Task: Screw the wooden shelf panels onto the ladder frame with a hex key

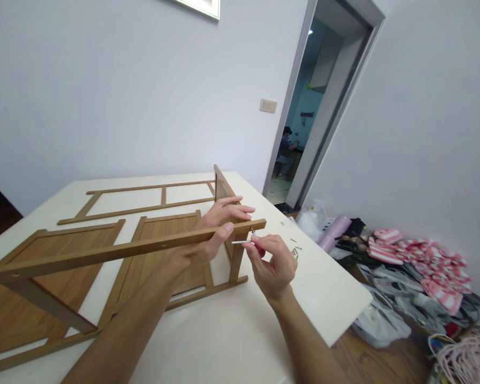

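My left hand (215, 217) reaches around the upper rail of a wooden frame (140, 249), thumb on the near side and fingers stretched over the end panel (223, 186). In my right hand (276, 264), thumb and fingertips pinch a thin L-shaped hex key (239, 242) just beside the rail's right end. A screw (253, 231) shows between those fingertips and the rail; how deep it sits is hidden. The end panel stands upright, meeting the rail and a lower rail (208, 295) on the tabletop.
Several loose screws (296, 252) lie on the white table (316, 288), right of my hand. Flat slatted panels (168, 234) and a ladder-like frame (124, 212) rest further back. Bags and striped cloth (432, 266) crowd the floor at right. A person (286, 152) sits beyond the doorway.
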A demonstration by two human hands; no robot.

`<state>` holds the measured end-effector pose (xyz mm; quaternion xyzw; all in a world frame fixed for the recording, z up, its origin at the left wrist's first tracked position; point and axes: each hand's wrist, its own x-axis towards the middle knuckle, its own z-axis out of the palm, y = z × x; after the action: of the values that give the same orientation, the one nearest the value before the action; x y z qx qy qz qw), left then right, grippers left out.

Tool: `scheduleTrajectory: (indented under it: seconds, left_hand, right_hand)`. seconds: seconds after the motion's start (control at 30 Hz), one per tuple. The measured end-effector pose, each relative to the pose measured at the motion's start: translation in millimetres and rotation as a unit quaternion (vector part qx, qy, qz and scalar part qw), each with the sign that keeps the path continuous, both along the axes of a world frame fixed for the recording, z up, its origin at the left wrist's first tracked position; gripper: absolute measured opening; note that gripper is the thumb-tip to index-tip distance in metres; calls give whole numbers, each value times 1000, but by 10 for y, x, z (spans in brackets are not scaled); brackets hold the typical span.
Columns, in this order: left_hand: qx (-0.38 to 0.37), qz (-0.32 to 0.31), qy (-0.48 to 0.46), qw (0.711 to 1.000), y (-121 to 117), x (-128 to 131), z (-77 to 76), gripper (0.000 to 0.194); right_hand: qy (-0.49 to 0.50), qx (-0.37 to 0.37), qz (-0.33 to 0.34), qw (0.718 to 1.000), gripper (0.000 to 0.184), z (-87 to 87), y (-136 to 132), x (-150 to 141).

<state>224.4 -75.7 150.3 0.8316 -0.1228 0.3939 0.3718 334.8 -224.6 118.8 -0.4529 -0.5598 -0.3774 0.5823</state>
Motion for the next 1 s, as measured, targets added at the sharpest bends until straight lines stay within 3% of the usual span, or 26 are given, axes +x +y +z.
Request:
scheduleTrajectory:
  seconds: [0.2, 0.37, 0.5, 0.6, 0.77, 1.0]
  left_hand:
    - [-11, -9, -14, 1000, 8, 34, -32, 37]
    - [-10, -11, -24, 1000, -1, 40, -35, 36]
    - [-13, 2, -39, 999, -1, 62, -53, 35]
    - [-15, 14, -46, 999, 0, 80, -64, 35]
    - [-27, 9, -45, 999, -1, 80, -61, 36]
    - [-26, -5, -27, 999, 11, 61, -50, 34]
  right_hand:
    - [-39, 5, -38, 999, 19, 131, 27, -8]
    - [-2, 22, -42, 999, 17, 161, 65, -16]
    - [66, 29, -11, 997, 28, 108, 95, -46]
    - [135, 9, 49, 990, 38, 66, 90, -62]
    - [220, -15, 136, 966, 7, 23, 57, -56]
    - [184, -14, 132, 974, 11, -82, 54, 15]
